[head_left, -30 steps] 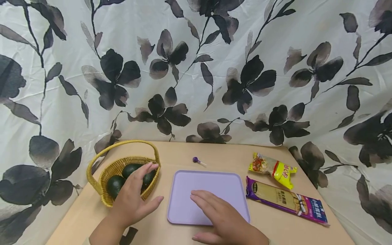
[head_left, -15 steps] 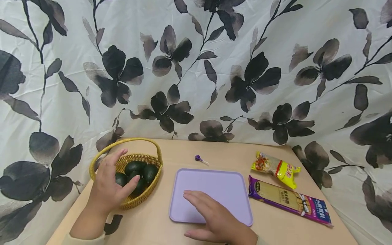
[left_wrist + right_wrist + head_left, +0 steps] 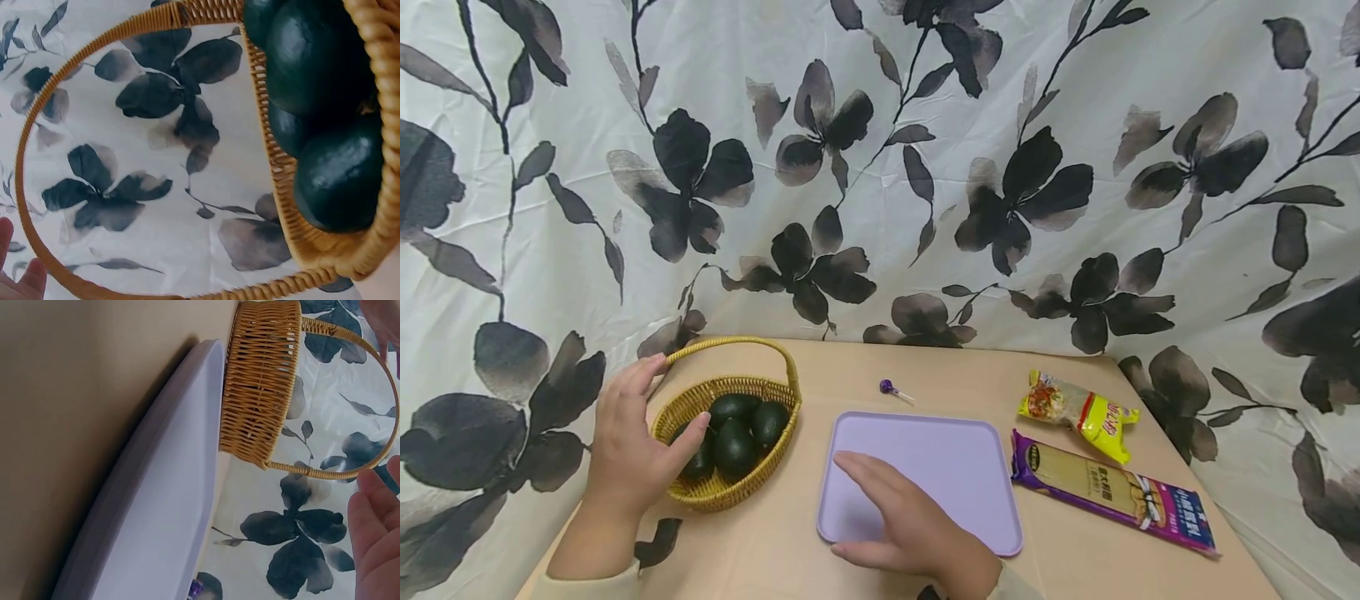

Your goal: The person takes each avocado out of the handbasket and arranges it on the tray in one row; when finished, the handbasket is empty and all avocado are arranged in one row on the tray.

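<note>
On the left of the table stands a yellow wicker basket [image 3: 730, 492] with an arched handle, holding several dark green avocados [image 3: 735, 448]. My left hand [image 3: 628, 442] is at the basket's left side, fingers extended and thumb apart, overlapping the handle's left end in the head view. The left wrist view has the avocados [image 3: 340, 175] close up inside the basket, with fingertips at its lower left. My right hand [image 3: 902, 525] hovers over the lower left of a lilac tray [image 3: 955, 475], fingers straight and holding nothing. In the right wrist view the tray [image 3: 169, 506] lies before the basket [image 3: 259, 387].
Behind the tray lies a purple lollipop [image 3: 887, 387] with a white stick. To the right are a yellow-and-clear snack packet [image 3: 1078, 412] and a long purple pasta packet [image 3: 1112, 496]. A floral curtain [image 3: 910, 167] hangs along the table's back edge [image 3: 970, 351].
My left hand has moved left, from in front of the avocados to the basket's left side, uncovering them. My right hand has shifted slightly left over the tray.
</note>
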`<state>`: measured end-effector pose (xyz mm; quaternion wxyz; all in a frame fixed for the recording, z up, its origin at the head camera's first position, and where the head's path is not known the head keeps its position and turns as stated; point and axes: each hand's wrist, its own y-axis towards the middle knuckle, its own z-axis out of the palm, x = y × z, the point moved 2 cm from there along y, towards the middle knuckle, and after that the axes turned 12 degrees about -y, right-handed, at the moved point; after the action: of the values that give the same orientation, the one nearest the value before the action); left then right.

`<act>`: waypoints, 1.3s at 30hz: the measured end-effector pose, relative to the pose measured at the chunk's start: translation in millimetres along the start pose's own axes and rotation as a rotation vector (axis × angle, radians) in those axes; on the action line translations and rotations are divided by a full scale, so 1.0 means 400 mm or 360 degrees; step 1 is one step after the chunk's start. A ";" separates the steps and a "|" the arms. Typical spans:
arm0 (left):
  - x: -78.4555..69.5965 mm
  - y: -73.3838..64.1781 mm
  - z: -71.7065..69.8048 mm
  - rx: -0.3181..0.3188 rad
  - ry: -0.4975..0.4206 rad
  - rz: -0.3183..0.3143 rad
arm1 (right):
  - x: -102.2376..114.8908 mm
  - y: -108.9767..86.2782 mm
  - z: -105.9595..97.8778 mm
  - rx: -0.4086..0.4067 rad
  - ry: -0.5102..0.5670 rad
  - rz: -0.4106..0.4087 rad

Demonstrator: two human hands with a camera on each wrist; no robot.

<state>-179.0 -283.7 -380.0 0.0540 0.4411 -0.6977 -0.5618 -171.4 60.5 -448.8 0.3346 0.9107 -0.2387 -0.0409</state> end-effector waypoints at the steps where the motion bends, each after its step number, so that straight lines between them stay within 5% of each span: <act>1: 0.006 -0.003 -0.005 0.0001 0.0007 -0.0025 | -0.001 0.005 0.006 0.0020 0.0015 0.0013; 5: 0.029 -0.013 -0.019 -0.0014 -0.0012 -0.0114 | -0.008 0.027 0.025 0.0141 0.0173 0.0135; 11: 0.054 -0.023 -0.028 0.0028 -0.0032 -0.0429 | -0.020 0.057 0.049 0.0270 0.0458 0.0334; 16: 0.072 -0.037 -0.049 -0.0015 0.0044 -0.0585 | -0.027 0.095 0.080 0.0282 0.0485 0.0311; 21: 0.096 -0.065 -0.051 -0.0041 0.0056 -0.0650 | -0.034 0.122 0.105 0.0282 0.0498 0.0303; 29: 0.127 -0.099 -0.034 -0.0047 -0.0022 -0.0660 | -0.056 0.167 0.137 0.0412 0.0663 0.0495; 39: 0.145 -0.144 -0.034 -0.0013 -0.0026 -0.0739 | -0.075 0.238 0.187 0.0501 0.0586 0.0594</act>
<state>-174.4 -331.8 -447.6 -0.0808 0.5850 -0.5756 -0.5656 -254.0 -32.7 -449.2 0.2289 0.8839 -0.3406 0.2244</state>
